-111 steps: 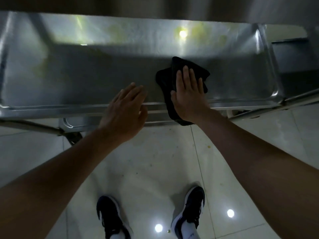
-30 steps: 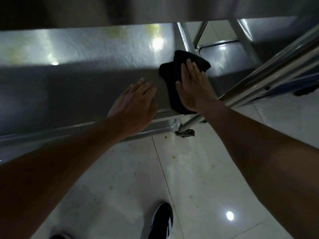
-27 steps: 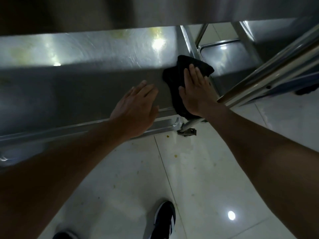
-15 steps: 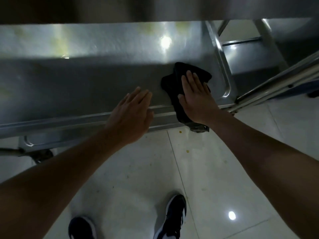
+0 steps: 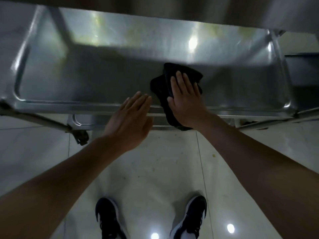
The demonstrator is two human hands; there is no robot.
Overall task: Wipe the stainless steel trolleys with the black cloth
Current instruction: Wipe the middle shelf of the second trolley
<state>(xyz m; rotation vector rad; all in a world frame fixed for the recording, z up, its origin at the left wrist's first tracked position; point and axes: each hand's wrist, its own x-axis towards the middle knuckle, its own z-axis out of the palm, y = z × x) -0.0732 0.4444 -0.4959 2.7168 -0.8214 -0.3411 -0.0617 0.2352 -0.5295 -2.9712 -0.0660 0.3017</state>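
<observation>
Black cloth (image 5: 174,87) shifted left, right hand (image 5: 187,100) pressing

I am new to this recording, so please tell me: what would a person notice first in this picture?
First, the black cloth lying on the near part of the steel trolley top, with the right hand pressing flat on it and one end hanging over the front edge. Beside it, the left hand is open over the front rim, holding nothing. Below, two dark shoes stand on the pale tiled floor.
</observation>
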